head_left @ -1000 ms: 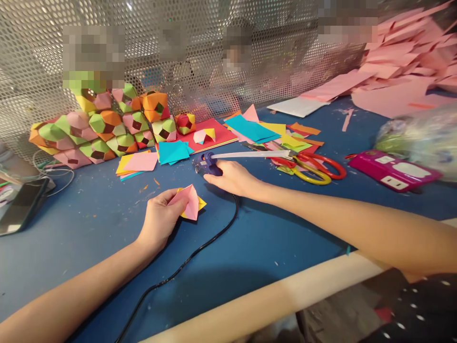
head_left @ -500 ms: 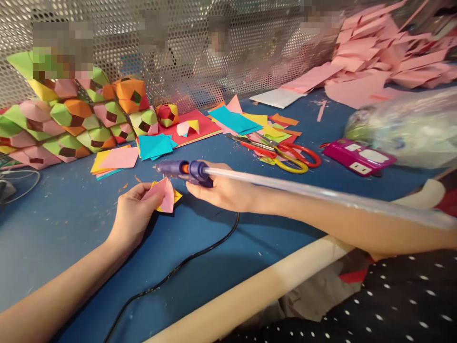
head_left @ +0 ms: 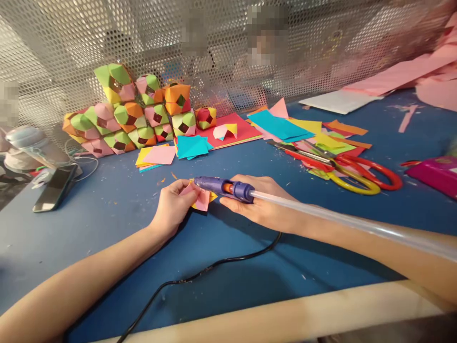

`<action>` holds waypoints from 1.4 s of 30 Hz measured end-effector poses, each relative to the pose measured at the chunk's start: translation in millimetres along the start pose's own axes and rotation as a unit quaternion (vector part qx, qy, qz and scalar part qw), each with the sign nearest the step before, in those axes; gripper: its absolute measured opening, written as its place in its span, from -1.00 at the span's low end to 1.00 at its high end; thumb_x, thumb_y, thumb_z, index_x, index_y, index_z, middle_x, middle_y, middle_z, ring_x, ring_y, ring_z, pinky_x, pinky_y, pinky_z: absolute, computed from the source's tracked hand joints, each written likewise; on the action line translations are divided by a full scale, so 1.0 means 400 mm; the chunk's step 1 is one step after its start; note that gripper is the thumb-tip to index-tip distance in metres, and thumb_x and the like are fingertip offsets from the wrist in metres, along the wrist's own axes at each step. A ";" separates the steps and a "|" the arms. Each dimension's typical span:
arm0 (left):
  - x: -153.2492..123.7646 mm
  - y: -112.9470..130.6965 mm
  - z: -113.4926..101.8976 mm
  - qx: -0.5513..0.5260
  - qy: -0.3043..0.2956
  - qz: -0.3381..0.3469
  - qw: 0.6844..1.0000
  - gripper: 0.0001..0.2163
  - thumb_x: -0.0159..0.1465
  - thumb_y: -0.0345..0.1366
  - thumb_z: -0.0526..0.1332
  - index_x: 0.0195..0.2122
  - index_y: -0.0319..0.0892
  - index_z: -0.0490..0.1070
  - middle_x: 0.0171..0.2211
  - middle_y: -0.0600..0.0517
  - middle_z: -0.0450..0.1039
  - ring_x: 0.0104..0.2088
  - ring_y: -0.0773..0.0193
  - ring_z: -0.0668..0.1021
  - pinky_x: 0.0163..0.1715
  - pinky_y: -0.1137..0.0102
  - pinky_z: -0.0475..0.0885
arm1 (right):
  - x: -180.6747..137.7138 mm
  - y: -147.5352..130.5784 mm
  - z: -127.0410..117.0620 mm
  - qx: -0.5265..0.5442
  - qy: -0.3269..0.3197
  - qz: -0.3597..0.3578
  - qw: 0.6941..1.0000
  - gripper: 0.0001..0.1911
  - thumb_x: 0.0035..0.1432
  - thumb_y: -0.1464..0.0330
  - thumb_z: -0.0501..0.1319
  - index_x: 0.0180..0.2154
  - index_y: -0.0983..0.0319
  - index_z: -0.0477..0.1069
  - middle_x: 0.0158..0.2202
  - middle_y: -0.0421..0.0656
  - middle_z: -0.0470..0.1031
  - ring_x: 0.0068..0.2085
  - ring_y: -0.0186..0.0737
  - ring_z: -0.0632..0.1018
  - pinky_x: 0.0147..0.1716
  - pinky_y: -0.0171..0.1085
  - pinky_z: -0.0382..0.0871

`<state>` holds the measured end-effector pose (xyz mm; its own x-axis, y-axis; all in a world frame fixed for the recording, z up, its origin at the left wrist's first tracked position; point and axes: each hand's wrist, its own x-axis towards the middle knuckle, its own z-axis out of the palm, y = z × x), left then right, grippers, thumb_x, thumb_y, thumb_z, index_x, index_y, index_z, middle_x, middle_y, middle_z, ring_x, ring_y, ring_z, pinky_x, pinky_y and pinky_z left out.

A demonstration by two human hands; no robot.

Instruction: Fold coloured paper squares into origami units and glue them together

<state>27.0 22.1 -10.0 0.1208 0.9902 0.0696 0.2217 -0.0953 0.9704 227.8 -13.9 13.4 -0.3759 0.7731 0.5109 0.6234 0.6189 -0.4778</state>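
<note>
My left hand (head_left: 174, 205) pinches a folded paper piece (head_left: 203, 200), pink with yellow points, just above the blue table (head_left: 221, 295). A purple hot glue gun (head_left: 213, 185) is gripped in my right hand (head_left: 266, 205). Its nozzle points left and lies at the top edge of the folded paper by my left fingertips; whether it touches is too small to tell. From the gun's back a long clear glue stick (head_left: 321, 214) runs out over my right forearm. A black cord (head_left: 214, 263) trails below toward the table's near side.
Folded paper balls (head_left: 130, 116) are stacked against the perforated metal screen (head_left: 221, 43). Blue paper squares (head_left: 193, 146), scissors (head_left: 357, 176) and coloured scraps lie ahead. A phone (head_left: 55, 188) is at left, a magenta box (head_left: 435, 174) at right. A pale wooden edge (head_left: 267, 319) runs along the front.
The view has swung left, bringing the phone into sight. The glue gun's nozzle has come down from above the folded paper to its top edge. Both hands keep their hold.
</note>
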 end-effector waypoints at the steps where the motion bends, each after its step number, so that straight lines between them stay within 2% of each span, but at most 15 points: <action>1: 0.000 -0.001 -0.001 0.001 0.001 0.000 1.000 -0.88 0.04 -0.32 0.25 -0.38 -0.22 0.48 -0.46 0.08 0.48 -0.46 0.37 0.45 -0.42 0.48 0.31 | 0.000 -0.003 -0.001 -0.006 0.005 -0.004 1.000 -0.79 0.16 0.28 0.13 -0.48 0.18 0.18 -0.58 -0.27 0.32 -0.57 -0.37 0.33 -0.55 -0.38 0.16; 6: -0.001 -0.006 -0.004 -0.016 0.017 -0.004 1.000 -0.88 0.02 -0.34 0.23 -0.40 -0.22 0.47 -0.46 0.07 0.49 -0.47 0.35 0.46 -0.43 0.47 0.32 | 0.000 -0.009 -0.003 -0.019 0.006 -0.011 1.000 -0.80 0.17 0.29 0.11 -0.48 0.17 0.19 -0.59 -0.28 0.33 -0.57 -0.35 0.36 -0.55 -0.37 0.19; 19: -0.006 0.005 -0.002 0.039 0.013 0.003 0.999 -0.87 0.04 -0.30 0.21 -0.41 -0.23 0.47 -0.47 0.06 0.48 -0.47 0.34 0.45 -0.44 0.47 0.30 | -0.002 0.004 0.017 -0.080 -0.003 -0.023 0.996 -0.81 0.16 0.32 0.12 -0.49 0.17 0.19 -0.59 -0.27 0.35 -0.56 -0.31 0.40 -0.54 -0.34 0.17; 25: -0.006 -0.001 -0.003 0.040 0.013 0.009 0.999 -0.86 0.03 -0.30 0.22 -0.40 -0.21 0.48 -0.46 0.08 0.49 -0.45 0.33 0.47 -0.42 0.46 0.32 | -0.006 0.013 0.020 -0.118 0.009 -0.067 0.991 -0.84 0.18 0.31 0.10 -0.45 0.18 0.24 -0.53 -0.22 0.41 -0.51 -0.27 0.42 -0.49 -0.32 0.19; 31: -0.006 -0.002 -0.001 0.044 0.007 0.001 0.999 -0.86 0.07 -0.27 0.20 -0.41 -0.21 0.47 -0.50 0.09 0.47 -0.49 0.35 0.45 -0.47 0.47 0.30 | -0.003 0.009 0.009 -0.119 0.005 -0.040 0.992 -0.81 0.17 0.31 0.12 -0.48 0.18 0.20 -0.57 -0.24 0.37 -0.53 -0.28 0.41 -0.51 -0.33 0.18; 36: -0.005 -0.001 -0.002 0.052 0.014 0.014 0.998 -0.87 0.04 -0.29 0.23 -0.40 -0.21 0.48 -0.46 0.08 0.49 -0.45 0.33 0.47 -0.41 0.46 0.33 | -0.004 0.007 0.005 -0.125 -0.003 -0.074 0.989 -0.82 0.18 0.32 0.12 -0.47 0.19 0.21 -0.55 -0.22 0.39 -0.52 -0.28 0.39 -0.50 -0.31 0.19; 42: -0.006 -0.001 -0.002 0.060 0.011 0.005 0.998 -0.85 0.08 -0.27 0.20 -0.40 -0.22 0.48 -0.49 0.07 0.47 -0.48 0.34 0.44 -0.46 0.46 0.30 | -0.004 0.009 -0.001 -0.147 0.011 -0.074 0.986 -0.83 0.17 0.32 0.12 -0.46 0.19 0.25 -0.55 -0.22 0.38 -0.53 -0.28 0.39 -0.52 -0.31 0.17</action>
<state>25.9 19.9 -10.6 0.1032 0.9911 0.0846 0.3346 -0.1147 0.9353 231.0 -13.0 11.3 -0.4647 0.6717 0.5769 0.7360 0.6553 -0.1701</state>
